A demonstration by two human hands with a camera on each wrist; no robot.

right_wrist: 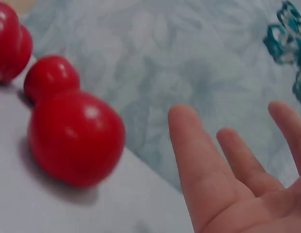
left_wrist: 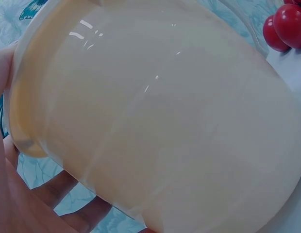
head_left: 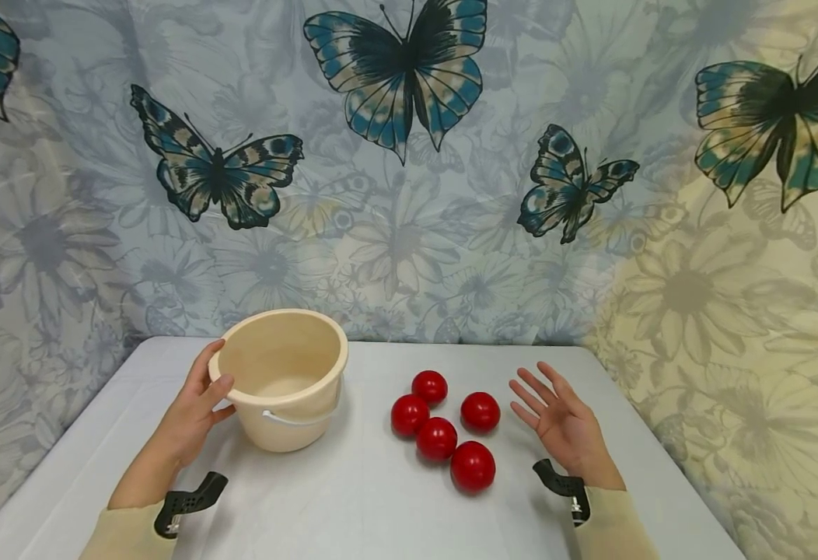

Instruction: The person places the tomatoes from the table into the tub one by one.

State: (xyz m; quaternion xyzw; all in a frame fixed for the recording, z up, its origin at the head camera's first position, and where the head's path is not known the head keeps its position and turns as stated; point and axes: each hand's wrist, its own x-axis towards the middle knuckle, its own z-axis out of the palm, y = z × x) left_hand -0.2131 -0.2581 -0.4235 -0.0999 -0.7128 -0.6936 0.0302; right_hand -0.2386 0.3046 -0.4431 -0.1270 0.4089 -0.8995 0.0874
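A cream plastic bucket [head_left: 286, 424] with a thin pale handle stands on the left of the table, its mouth facing up. My left hand [head_left: 192, 416] grips its rim on the left side, thumb over the rim's near edge. The left wrist view shows the bucket's wall [left_wrist: 165, 116] up close, with fingers [left_wrist: 87, 213] along its side. Several shiny red balls [head_left: 437, 439] lie grouped right of the bucket. To the right of them my right hand [head_left: 568, 428] hovers with spread fingers and the palm showing, holding nothing. Its closest ball in the right wrist view is a large red one [right_wrist: 77, 138].
A white-covered table [head_left: 353, 513] carries everything. Behind it and at the sides hangs a cloth [head_left: 409, 257] printed with flowers and butterflies. Black camera mounts sit on the left wrist [head_left: 188, 504] and the right wrist [head_left: 564, 488].
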